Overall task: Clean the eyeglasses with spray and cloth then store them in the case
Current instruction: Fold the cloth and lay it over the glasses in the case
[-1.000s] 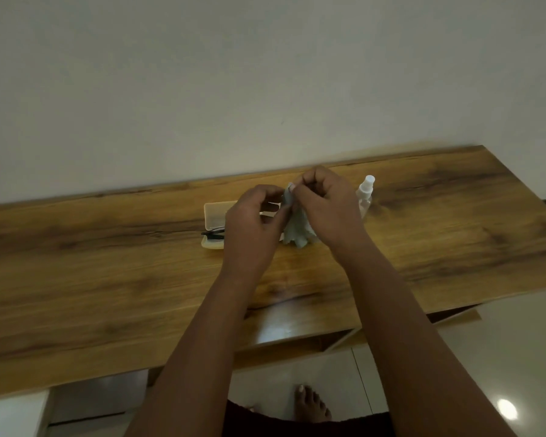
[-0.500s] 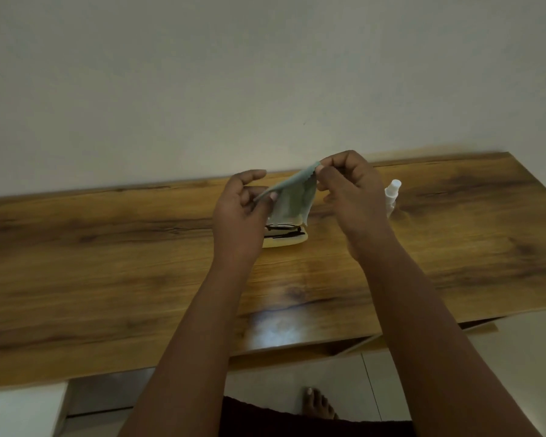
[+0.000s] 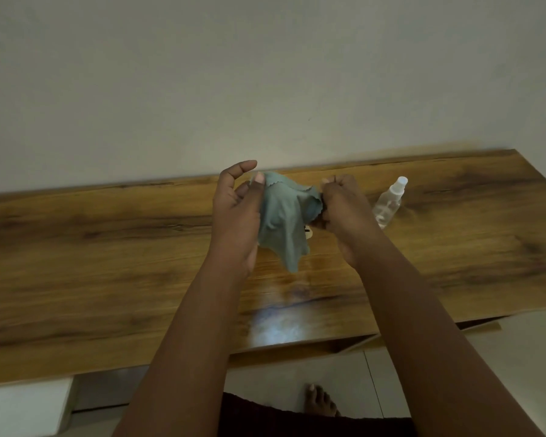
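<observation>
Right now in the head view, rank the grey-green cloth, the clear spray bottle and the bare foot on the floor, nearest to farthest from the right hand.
1. Grey-green cleaning cloth: pinched in the right hand, to its left.
2. Clear plastic spray bottle: upright on the table, just to its right.
3. Bare foot: on the floor, below the table edge.

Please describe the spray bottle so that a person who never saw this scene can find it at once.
Look at the wooden table against the pale wall. Just right of the right hand stands the spray bottle. It is the only clear plastic thing there, small, with a white top, unlike the soft grey-green cloth held between both hands.
</observation>
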